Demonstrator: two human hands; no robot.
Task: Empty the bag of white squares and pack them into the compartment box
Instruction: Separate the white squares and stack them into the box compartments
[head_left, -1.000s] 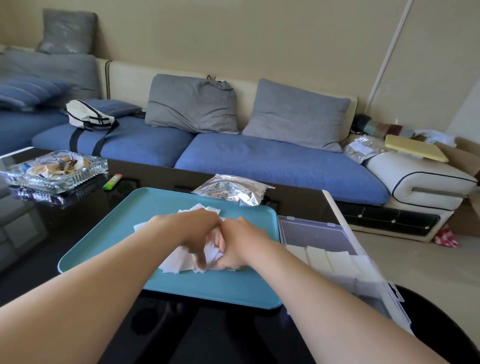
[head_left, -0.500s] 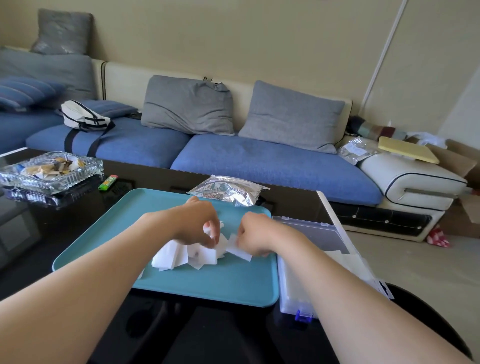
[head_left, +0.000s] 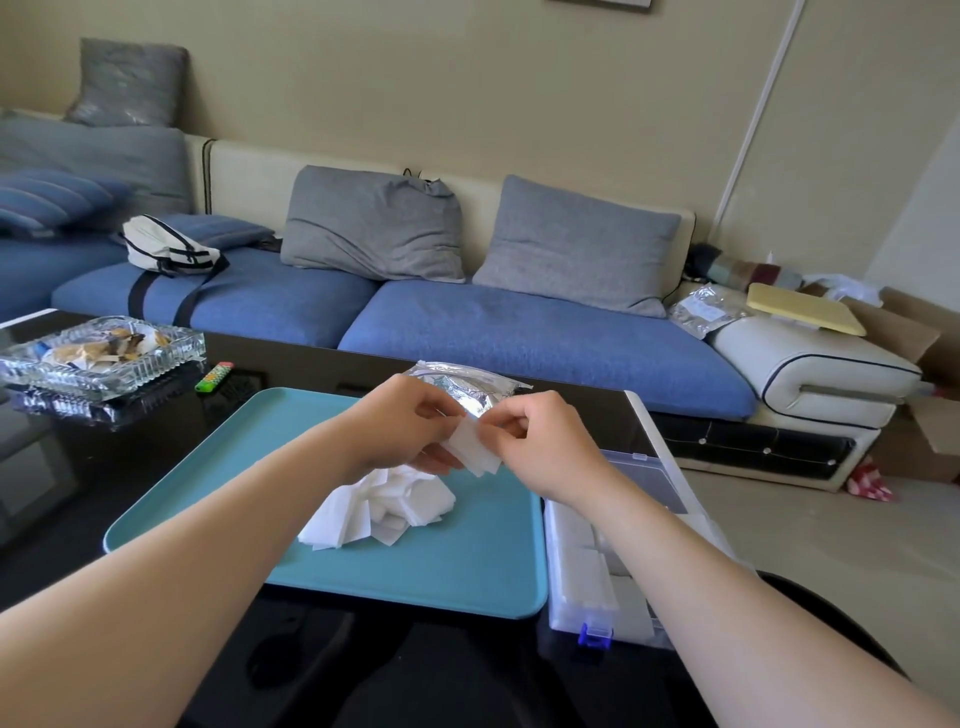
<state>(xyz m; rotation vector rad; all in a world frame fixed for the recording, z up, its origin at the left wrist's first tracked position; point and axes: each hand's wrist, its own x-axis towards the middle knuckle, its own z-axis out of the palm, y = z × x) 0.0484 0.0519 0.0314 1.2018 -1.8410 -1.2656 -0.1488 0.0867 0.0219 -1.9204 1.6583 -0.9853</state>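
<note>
While left hand (head_left: 410, 421) and right hand (head_left: 540, 441) pinch thin white squares (head_left: 475, 451) mid-frame, a slack grip could scatter them.

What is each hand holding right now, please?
Left hand: closed on a small stack of white squares.
Right hand: closed, pinching the same stack.
</note>
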